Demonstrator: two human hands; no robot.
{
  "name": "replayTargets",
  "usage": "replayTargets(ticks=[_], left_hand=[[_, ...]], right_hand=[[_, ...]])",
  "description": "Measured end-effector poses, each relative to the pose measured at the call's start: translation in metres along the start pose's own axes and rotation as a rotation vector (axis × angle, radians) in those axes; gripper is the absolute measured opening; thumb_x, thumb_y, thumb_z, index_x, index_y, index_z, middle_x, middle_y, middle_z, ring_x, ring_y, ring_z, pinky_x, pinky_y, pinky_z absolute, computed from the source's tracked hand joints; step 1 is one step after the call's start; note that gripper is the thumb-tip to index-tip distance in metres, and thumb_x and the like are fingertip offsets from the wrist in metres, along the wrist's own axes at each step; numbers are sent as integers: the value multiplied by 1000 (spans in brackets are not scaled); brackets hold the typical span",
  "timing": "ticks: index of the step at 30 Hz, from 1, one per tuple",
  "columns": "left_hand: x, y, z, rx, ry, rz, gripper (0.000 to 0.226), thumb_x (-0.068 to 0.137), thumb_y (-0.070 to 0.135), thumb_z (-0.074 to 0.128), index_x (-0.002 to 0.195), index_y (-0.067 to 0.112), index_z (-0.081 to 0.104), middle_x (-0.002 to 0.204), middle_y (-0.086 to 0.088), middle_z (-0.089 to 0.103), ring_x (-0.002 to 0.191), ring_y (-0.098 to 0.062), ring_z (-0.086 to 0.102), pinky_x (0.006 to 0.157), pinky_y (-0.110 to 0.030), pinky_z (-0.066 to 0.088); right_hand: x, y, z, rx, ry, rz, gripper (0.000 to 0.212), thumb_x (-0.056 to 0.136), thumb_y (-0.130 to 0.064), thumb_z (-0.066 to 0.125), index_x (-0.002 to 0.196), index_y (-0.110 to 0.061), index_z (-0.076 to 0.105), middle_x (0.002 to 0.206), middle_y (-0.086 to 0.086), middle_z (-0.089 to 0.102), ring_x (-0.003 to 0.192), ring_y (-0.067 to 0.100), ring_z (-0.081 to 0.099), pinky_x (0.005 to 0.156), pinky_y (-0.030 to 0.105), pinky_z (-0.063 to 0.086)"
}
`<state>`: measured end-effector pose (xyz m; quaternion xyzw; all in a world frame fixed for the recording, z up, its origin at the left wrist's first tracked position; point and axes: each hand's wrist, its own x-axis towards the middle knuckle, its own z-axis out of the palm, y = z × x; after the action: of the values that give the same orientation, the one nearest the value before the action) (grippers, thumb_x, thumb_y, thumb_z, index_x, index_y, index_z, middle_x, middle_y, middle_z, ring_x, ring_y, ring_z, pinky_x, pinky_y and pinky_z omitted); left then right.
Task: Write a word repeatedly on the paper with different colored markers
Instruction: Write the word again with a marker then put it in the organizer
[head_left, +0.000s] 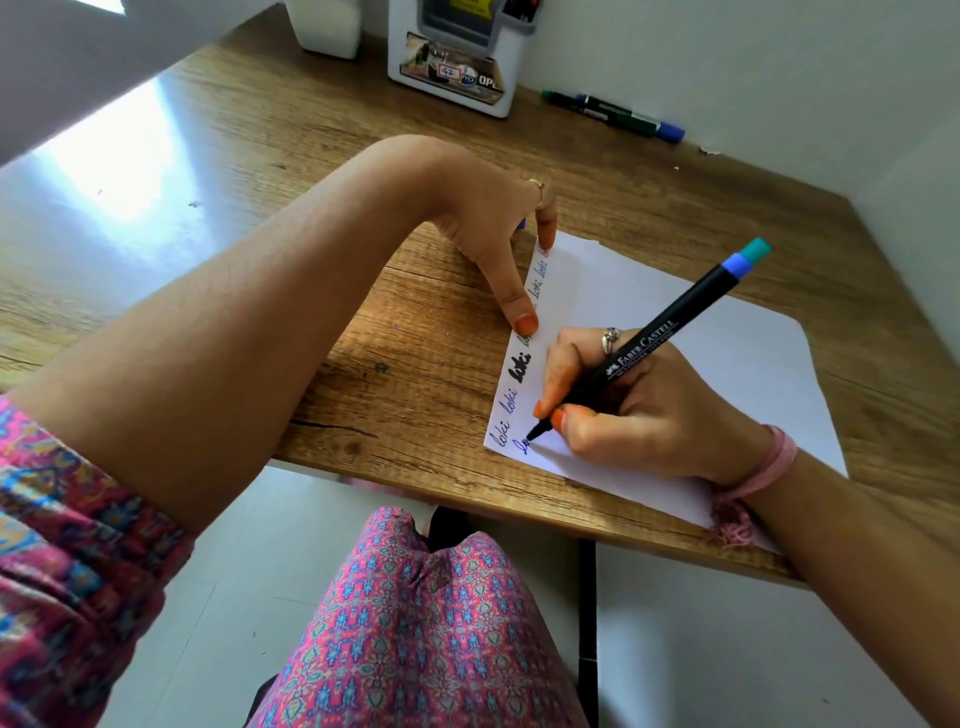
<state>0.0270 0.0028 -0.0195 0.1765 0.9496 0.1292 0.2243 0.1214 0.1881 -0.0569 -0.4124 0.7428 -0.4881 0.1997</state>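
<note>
A wood-grain brown desk (363, 332) stood against a pale wall, with spare dark markers (613, 113) lying at about one o'clock, well apart from the work. The white rectangular paper sheet (727, 364) ran its long axis from roughly eleven o'clock toward five. The right hand (639, 410) was clamped round a black felt-tip marker with a blue-and-teal end (644, 343), tip touching the sheet's near left corner, where a blue word (523, 446) had begun beneath the finished row. The left hand (498, 234) lay spread, thumb pressing the paper's left edge at about ten o'clock from the tip. Judging by this, the stroke should run rightward, away from that thumb.
</note>
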Motion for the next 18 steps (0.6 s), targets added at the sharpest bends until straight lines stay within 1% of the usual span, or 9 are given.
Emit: replayTargets(ticks=[2,4,5,6,8,9,13,14,18], left_hand=[[-1,0,0,5,1,0,106,24,68,73,119,37,39,107,6,48,97,-16,50,82,-33,40],[-1,-1,-1,-2,-3,3,104,26,67,74,119,36,39,101,10,48,90,-12,49,80,-33,40],[-1,-1,-1,-6,-6,4,104,27,66,75,119,36,39,98,12,47,88,-10,48,80,-33,40],[-1,-1,-1,-8,-8,6,104,27,66,75,120,36,39,97,12,47,87,-9,48,81,-33,41],[0,-1,-1,-9,-9,5,105,26,66,76,120,36,39,99,13,47,90,-11,49,84,-34,42],[0,-1,-1,-8,-8,5,105,26,67,76,120,36,39,100,12,47,93,-13,50,85,-34,43],[0,-1,0,-10,-12,9,104,27,66,76,120,36,39,101,10,50,90,-10,51,84,-33,42],[-1,0,0,-10,-14,7,104,27,65,75,120,36,38,103,9,50,90,-11,51,84,-33,41],[-3,2,-1,1,-1,-2,104,27,64,74,121,36,38,109,6,47,100,-18,48,85,-33,39]], right_hand=[[-1,1,0,7,27,14,6,72,-11,55,75,-11,60,65,-1,59,56,6,50,53,16,38],[-1,1,1,6,54,27,6,72,-12,56,75,-10,60,67,14,58,55,19,50,51,23,39],[0,0,1,4,53,28,6,72,-13,56,75,-10,60,68,14,58,55,21,50,51,24,39],[-1,0,0,5,44,26,6,71,-13,56,75,-10,60,67,9,59,55,18,51,51,21,40],[-1,1,-2,3,16,13,6,71,-11,56,75,-12,60,67,-6,59,58,4,52,56,14,40],[0,1,-2,-2,12,11,6,70,-11,55,75,-13,60,67,-8,59,59,2,52,56,13,40],[0,1,0,-15,53,27,6,71,-13,55,75,-13,60,64,12,55,55,6,47,51,16,37],[0,1,0,-17,51,26,6,71,-14,56,75,-13,60,65,13,55,55,7,47,51,17,38],[-1,2,-2,-26,39,14,6,70,-14,56,75,-15,59,65,2,56,56,9,49,53,18,39]])
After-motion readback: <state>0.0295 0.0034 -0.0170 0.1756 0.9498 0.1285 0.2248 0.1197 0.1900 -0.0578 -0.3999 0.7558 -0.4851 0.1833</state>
